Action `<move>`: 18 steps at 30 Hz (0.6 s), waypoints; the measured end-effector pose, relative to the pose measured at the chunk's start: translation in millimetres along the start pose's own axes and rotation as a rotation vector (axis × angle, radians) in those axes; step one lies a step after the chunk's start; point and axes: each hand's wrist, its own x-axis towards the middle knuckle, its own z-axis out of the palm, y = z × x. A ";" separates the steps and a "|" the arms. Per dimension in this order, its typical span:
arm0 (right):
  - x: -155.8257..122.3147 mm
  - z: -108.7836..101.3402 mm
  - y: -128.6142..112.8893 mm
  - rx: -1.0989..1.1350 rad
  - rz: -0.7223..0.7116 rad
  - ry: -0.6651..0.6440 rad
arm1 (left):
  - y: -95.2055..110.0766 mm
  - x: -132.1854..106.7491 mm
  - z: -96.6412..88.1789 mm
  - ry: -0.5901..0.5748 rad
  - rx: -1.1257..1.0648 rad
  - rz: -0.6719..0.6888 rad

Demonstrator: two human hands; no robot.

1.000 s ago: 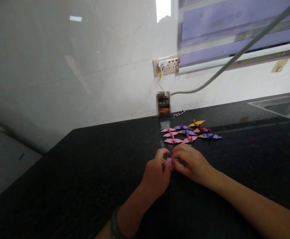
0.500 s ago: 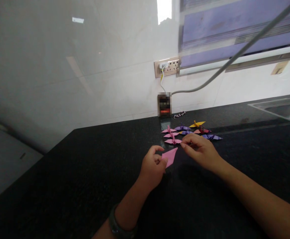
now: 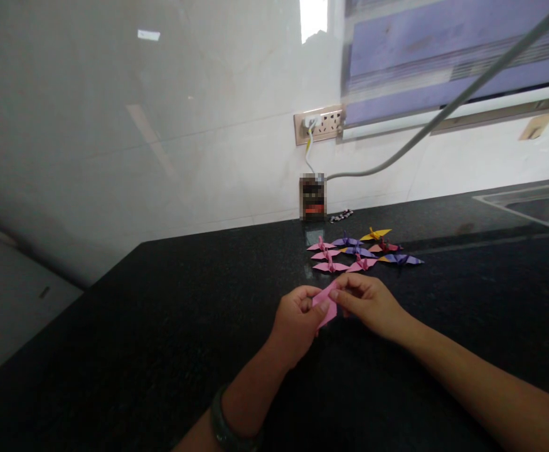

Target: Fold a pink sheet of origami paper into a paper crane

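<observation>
A folded pink paper piece [image 3: 327, 307] is pinched between both my hands just above the black countertop [image 3: 161, 326]. My left hand [image 3: 297, 323] grips its lower left part, fingers curled. My right hand [image 3: 367, 301] pinches its upper right tip with thumb and fingertips. Beyond my hands lie several finished paper cranes [image 3: 363, 250] in pink, purple, yellow and red, set in rows on the counter. A dark band circles my left wrist [image 3: 224, 427].
A small blurred dark object [image 3: 312, 196] stands against the white wall, below a wall socket [image 3: 318, 124] with a plugged cable. A grey cable [image 3: 443, 107] runs up to the right. A steel sink rim [image 3: 523, 204] sits at far right.
My right hand, which had reached toward the cranes half a second ago, has come back and pinched the pink paper's tip. The left hand kept hold of the paper throughout.
</observation>
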 end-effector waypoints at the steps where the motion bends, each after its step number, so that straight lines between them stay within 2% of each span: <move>1: 0.3 -0.3 0.6 0.009 0.004 0.006 | 0.4 -0.3 0.2 -0.009 -0.011 -0.007; 10: -0.4 -10.8 -4.3 -0.100 -0.058 -0.038 | -1.5 -0.2 -3.2 -0.067 -0.106 -0.057; 18: 1.9 -8.4 -0.8 0.097 -0.024 -0.120 | -6.2 2.2 -5.1 -0.001 -0.042 -0.017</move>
